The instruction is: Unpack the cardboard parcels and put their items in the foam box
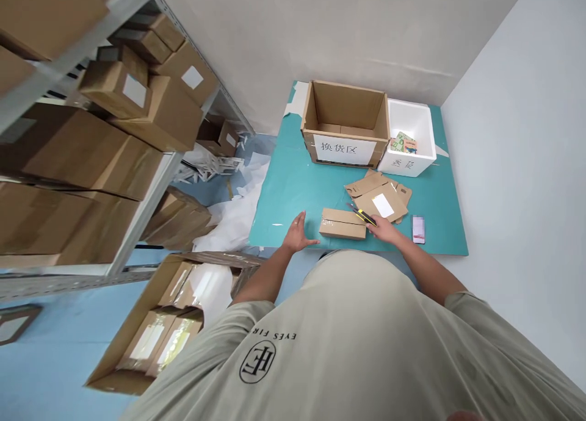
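Observation:
My right hand (383, 230) grips a yellow and black utility knife (365, 216), its tip pointing up and left over the right end of a small brown cardboard box (341, 223). That box lies flat near the front edge of the table, its top flaps meeting along a seam, with clear tape at its left end. Left of the box and apart from it, my left hand (298, 233) rests at the table edge, fingers and thumb spread, holding nothing. Flattened cardboard (382, 196) with a white label lies just behind the knife.
On the teal table (293, 165) stand a large open carton (345, 119) and a white foam box (409, 165) holding small packets. A phone (418, 229) lies at the right. Shelves of cartons (114, 91) rise at the left; below sits an open carton (107, 354) of parcels.

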Available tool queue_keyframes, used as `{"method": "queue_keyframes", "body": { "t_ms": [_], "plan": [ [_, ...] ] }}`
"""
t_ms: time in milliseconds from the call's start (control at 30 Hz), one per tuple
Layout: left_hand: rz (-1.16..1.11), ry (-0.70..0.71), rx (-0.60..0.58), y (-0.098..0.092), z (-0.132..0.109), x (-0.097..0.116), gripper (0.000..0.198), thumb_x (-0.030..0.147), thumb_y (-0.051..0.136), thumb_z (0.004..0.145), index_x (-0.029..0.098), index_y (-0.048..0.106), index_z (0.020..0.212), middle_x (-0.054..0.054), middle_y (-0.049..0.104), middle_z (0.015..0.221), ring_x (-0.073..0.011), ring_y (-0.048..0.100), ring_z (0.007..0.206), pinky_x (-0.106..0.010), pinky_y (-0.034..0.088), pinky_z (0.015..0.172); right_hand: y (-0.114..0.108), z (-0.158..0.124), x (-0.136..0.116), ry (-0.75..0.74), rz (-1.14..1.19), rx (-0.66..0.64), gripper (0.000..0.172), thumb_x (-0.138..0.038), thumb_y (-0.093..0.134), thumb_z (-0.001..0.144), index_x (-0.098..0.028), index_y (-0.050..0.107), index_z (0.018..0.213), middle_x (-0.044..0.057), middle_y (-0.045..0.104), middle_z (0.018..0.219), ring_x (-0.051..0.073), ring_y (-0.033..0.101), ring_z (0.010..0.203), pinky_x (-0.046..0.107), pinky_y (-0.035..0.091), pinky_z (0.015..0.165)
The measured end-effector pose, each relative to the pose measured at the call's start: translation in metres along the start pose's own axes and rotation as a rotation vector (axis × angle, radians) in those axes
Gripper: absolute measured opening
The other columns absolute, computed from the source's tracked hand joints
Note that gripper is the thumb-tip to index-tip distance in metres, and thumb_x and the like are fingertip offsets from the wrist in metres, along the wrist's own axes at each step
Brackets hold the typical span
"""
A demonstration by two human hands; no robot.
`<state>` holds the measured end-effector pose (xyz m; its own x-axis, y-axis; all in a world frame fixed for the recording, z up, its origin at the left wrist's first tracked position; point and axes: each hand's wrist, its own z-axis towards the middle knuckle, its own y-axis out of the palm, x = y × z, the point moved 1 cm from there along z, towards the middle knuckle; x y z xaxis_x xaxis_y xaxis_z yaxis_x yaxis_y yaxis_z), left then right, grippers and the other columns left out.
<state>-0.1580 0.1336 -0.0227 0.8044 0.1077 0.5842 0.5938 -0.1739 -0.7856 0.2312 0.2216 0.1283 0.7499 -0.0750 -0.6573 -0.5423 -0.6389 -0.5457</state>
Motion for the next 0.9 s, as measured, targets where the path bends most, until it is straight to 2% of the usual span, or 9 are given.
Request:
{"method": "queue_keyframes", "body": {
  "t_ms": [100,167,333,500,633,767,900],
  "plan": [
    [-0.018,-0.048,0.0,0.005,-0.016,-0.01,0.154,0.061,0.108,0.068,0.016,0.021,0.187,-0.028,0.036,0.188,-0.0489,0.033,0.177,-0.06,0.04,0.141,0.016,0.017,-0.031,-0.163,-0.281,-0.039,0.035,-0.035,0.063,0.118,-0.023,0.072,0.149,0.011,0.084,0.138,0.026,0.08,0.123,0.033,0.059,0.104],
    [-0.044,-0.041,-0.025,0.007,-0.019,-0.011,0.151,0.059,0.108,0.069,0.015,0.023,0.187,-0.028,0.037,0.187,-0.0474,0.034,0.177,-0.059,0.039,0.142,0.026,0.024,-0.044,-0.207,-0.414,-0.087,0.039,-0.039,0.059,0.121,-0.023,0.071,0.155,0.012,0.082,0.146,0.028,0.077,0.133,0.033,0.056,0.109],
    [-0.082,0.026,-0.076,0.004,0.001,-0.002,0.151,0.058,0.105,0.073,0.012,0.019,0.188,-0.028,0.032,0.19,-0.0455,0.031,0.178,-0.057,0.03,0.146,0.039,0.035,-0.06,-0.164,-0.645,-0.143,0.046,-0.047,0.052,0.122,-0.023,0.071,0.157,0.015,0.082,0.145,0.031,0.077,0.13,0.034,0.057,0.104],
    [-0.074,0.06,-0.034,-0.012,0.033,0.003,0.161,0.063,0.107,0.068,0.012,0.014,0.19,-0.03,0.035,0.189,-0.0476,0.035,0.177,-0.059,0.031,0.145,0.044,0.04,-0.071,-0.136,-0.742,-0.108,0.045,-0.047,0.051,0.122,-0.025,0.072,0.155,0.016,0.082,0.143,0.032,0.078,0.129,0.036,0.057,0.104],
    [-0.02,0.194,-0.115,-0.022,0.048,0.008,0.164,0.06,0.11,0.062,0.016,0.019,0.19,-0.026,0.038,0.189,-0.0487,0.037,0.175,-0.058,0.031,0.145,0.047,0.039,-0.08,-0.155,-0.759,-0.13,0.045,-0.046,0.05,0.122,-0.024,0.072,0.155,0.016,0.082,0.143,0.032,0.078,0.13,0.037,0.058,0.105],
    [0.005,0.345,-0.153,-0.021,0.058,0.02,0.165,0.056,0.111,0.06,0.015,0.02,0.191,-0.027,0.041,0.187,-0.0492,0.04,0.173,-0.058,0.031,0.144,0.049,0.036,-0.087,-0.147,-0.78,-0.135,0.047,-0.045,0.049,0.122,-0.024,0.07,0.159,0.017,0.082,0.145,0.033,0.077,0.132,0.039,0.057,0.107],
    [0.017,0.43,-0.164,-0.013,0.068,0.033,0.163,0.063,0.108,0.063,0.012,0.019,0.19,-0.031,0.043,0.184,-0.0507,0.04,0.173,-0.062,0.028,0.144,0.05,0.036,-0.093,-0.145,-0.785,-0.143,0.046,-0.044,0.051,0.122,-0.024,0.07,0.158,0.018,0.081,0.146,0.033,0.077,0.134,0.039,0.056,0.11]
  ]
}}
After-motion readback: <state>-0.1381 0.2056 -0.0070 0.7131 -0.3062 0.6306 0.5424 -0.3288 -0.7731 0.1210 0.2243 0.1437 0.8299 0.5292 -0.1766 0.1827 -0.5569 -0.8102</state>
